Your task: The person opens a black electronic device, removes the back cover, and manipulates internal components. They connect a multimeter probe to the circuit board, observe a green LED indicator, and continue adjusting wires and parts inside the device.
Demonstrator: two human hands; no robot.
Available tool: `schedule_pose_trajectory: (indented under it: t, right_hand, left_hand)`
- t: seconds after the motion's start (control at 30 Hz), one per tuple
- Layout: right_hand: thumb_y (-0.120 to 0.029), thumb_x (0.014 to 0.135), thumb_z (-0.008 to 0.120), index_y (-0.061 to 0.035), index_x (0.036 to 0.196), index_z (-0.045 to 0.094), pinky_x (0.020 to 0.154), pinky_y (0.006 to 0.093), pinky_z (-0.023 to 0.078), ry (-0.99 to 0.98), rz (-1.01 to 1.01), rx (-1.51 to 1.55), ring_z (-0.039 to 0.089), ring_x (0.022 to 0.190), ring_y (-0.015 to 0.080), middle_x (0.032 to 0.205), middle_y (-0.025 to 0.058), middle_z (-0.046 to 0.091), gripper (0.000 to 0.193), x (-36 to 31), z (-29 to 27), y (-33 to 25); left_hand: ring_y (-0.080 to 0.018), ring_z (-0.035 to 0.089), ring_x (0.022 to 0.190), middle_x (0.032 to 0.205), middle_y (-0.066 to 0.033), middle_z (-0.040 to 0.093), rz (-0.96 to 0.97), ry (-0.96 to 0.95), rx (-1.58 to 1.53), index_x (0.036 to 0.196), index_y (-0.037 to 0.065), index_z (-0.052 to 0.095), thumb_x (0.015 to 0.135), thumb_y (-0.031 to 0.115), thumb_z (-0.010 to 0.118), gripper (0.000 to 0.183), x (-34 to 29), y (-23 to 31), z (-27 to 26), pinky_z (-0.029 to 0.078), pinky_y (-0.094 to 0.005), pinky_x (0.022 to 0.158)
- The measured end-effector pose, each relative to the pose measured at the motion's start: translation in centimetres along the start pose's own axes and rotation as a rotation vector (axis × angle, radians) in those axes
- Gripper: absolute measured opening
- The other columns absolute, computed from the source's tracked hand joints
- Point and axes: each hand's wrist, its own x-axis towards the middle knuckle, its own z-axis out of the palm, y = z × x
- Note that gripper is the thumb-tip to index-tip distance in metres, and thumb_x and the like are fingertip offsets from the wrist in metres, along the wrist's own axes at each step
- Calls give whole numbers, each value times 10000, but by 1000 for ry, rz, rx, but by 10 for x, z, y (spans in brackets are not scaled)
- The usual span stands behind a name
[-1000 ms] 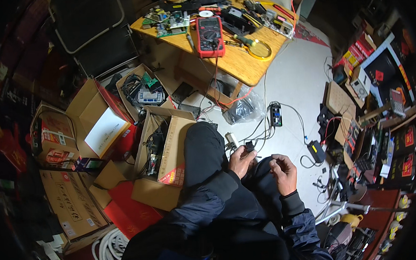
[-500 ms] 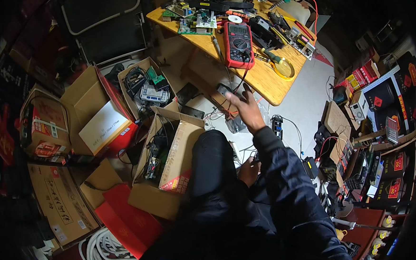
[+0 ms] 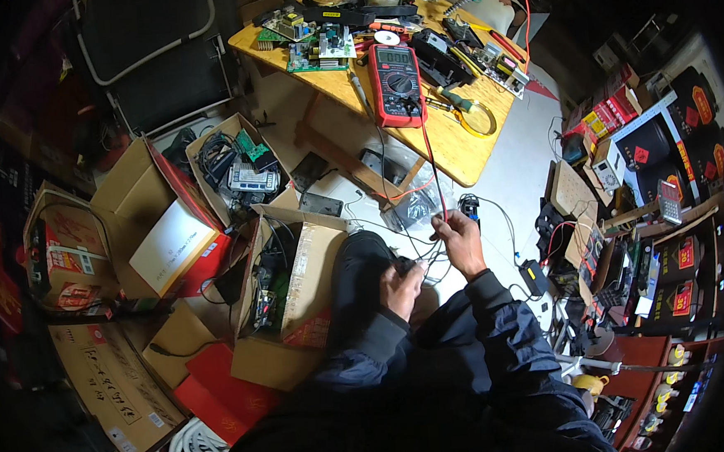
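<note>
My right hand is closed, with fingers pinched round a red test lead that runs up to the red multimeter near the table's front edge. Just left of it and lower, my left hand is closed on a small black object whose kind I cannot make out. Thin dark cables trail between the two hands. The meter's display is on, and a dark lead also hangs down from the table.
On the wooden table lie circuit boards, a magnifying glass and tools. Open cardboard boxes of electronics stand at left. A clear plastic bag and a black adapter lie on the floor.
My right hand has drawn back from below the table edge and closed on the red test lead. My left hand has come up into fuller view, beside it. The view has shifted slightly.
</note>
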Motion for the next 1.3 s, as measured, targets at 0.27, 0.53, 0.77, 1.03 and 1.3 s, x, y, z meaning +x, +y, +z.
schedule_pose_trajectory:
  t: [0.27,0.53,0.77,1.03,1.3]
  right_hand:
    - [-50,1003,646,5,960,643,696,267,515,24,-20,8,615,750,94,850,19,648,70,-75,-30,24]
    - [-171,1068,581,4,1088,631,694,281,479,-12,-66,573,522,673,117,777,0,555,183,-95,-54,-58]
    - [-232,970,700,56,1551,349,944,338,529,-367,-226,694,667,1044,209,1201,117,657,737,-125,-70,-81]
    - [-221,882,828,-18,1171,694,853,299,499,-403,-270,341,635,932,138,1015,35,712,377,-143,-85,-46]
    - [-53,902,649,27,974,714,781,333,531,226,-512,-248,683,803,221,839,144,716,126,-116,-126,-14]
  left_hand:
    - [-83,585,752,1071,-27,704,268,-105,168,1238,16,679,988,193,676,306,41,73,2,421,-222,615]
    - [-61,591,904,1133,-17,683,165,-694,479,1380,5,610,981,114,692,422,-14,13,41,496,-239,820]
    - [-58,533,686,780,31,588,294,-627,492,930,45,641,974,162,689,134,-49,29,83,450,-252,628]
    - [-100,580,610,778,-35,629,194,-676,286,890,48,636,997,227,648,209,-81,85,114,446,-241,545]
    - [-139,534,587,810,-65,588,232,-688,123,917,76,559,986,194,640,160,-91,124,111,420,-279,547]
